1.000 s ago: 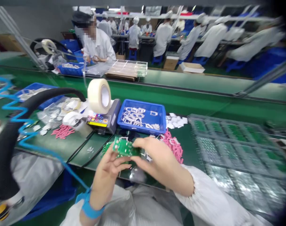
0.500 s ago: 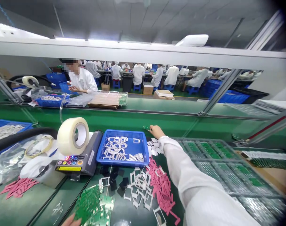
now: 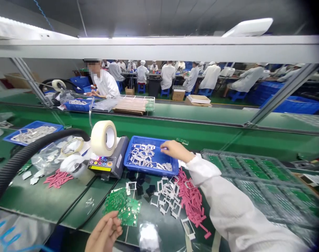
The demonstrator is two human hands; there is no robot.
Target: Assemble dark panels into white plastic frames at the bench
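My right hand [image 3: 176, 150] reaches over the right part of a blue tray [image 3: 128, 159]. Its fingers are pinched at a white plastic frame, mostly hidden; only a pale bit shows at the fingertips. Many white frames [image 3: 142, 154] lie in that tray. Just behind my right hand, a small green circuit board [image 3: 182, 141] lies beyond the tray. My left hand [image 3: 105, 231] is low in front, fingers curled together at the near edge of green circuit boards [image 3: 117, 201]. Whether it grips a board I cannot tell. Loose white frames [image 3: 167, 196] lie to the right.
Pink strips [image 3: 191, 199] are heaped beside the frames. A tape roll [image 3: 103, 138] sits on a grey machine [image 3: 108, 164]. A clear compartment tray [image 3: 243, 185] with green boards lies right. A black hose [image 3: 35, 150] crosses left. A co-worker [image 3: 105, 84] stands across the line.
My right hand has moved left over the blue tray and let go of the small green board, which now lies behind it. The view has shifted; more of my left hand shows.
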